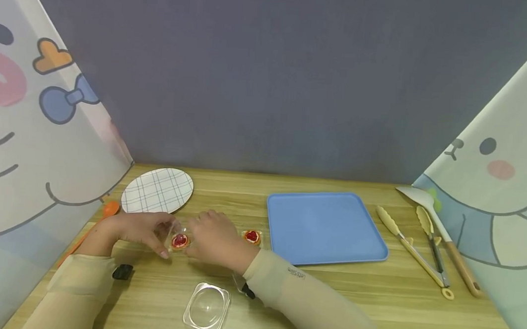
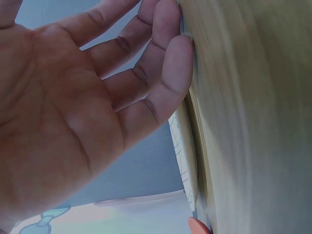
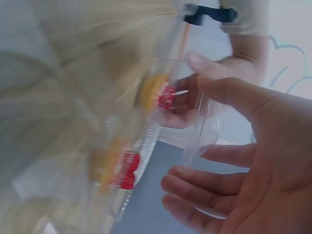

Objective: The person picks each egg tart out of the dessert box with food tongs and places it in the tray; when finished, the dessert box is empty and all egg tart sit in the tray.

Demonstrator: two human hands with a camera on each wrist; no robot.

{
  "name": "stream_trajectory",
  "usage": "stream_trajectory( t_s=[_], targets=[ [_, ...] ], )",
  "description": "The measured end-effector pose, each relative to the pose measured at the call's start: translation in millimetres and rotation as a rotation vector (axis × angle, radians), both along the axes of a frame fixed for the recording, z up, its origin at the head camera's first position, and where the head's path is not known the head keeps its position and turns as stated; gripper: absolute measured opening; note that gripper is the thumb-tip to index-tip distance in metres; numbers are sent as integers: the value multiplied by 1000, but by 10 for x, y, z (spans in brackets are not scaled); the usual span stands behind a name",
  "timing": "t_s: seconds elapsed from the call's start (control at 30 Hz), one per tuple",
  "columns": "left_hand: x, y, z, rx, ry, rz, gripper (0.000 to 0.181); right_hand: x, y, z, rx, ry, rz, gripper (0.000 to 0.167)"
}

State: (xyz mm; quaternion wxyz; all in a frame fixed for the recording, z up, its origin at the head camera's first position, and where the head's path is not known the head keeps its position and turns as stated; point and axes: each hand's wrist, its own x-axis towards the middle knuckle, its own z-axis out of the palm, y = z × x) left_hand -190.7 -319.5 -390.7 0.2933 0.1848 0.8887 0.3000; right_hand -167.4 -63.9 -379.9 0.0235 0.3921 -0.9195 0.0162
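Note:
In the head view, a red-topped tart [image 1: 180, 241] sits in a clear container between the two hands. My left hand [image 1: 141, 229] is at its left, fingers loosely bent; the left wrist view shows fingertips [image 2: 179, 53] by the tabletop and a bare palm. Whether it touches the container is unclear. My right hand [image 1: 217, 239] is at the container's right; in the right wrist view its thumb and fingers hold a clear lid [image 3: 197, 129] by the edges, raised beside the tarts. A second tart [image 1: 251, 237] lies right of that hand, partly behind the wrist.
A checked plate [image 1: 157, 190] lies at the back left, an orange utensil [image 1: 111, 208] beside it. Right of centre is a blue tray [image 1: 324, 229]. Tongs [image 1: 413, 249] and a white ladle [image 1: 435, 213] lie at the right. Another clear lid [image 1: 207, 308] rests near the front.

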Motion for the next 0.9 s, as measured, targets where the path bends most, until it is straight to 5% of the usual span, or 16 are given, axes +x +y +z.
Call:
stream_trajectory(
  t_s=[0.3,0.5,0.6,0.9],
  targets=[
    [-8,-9,-2,-3,-12,13,73,99,147,218,-162,-325,111,74],
    [14,-30,-23,63,-50,19,69,182,83,208,-185,-584,210,67],
    [14,-20,-26,41,-24,23,66,207,23,173,-165,-727,200,66],
    [24,0,-20,-16,11,25,70,190,-154,56,-66,-985,146,64]
  ],
)
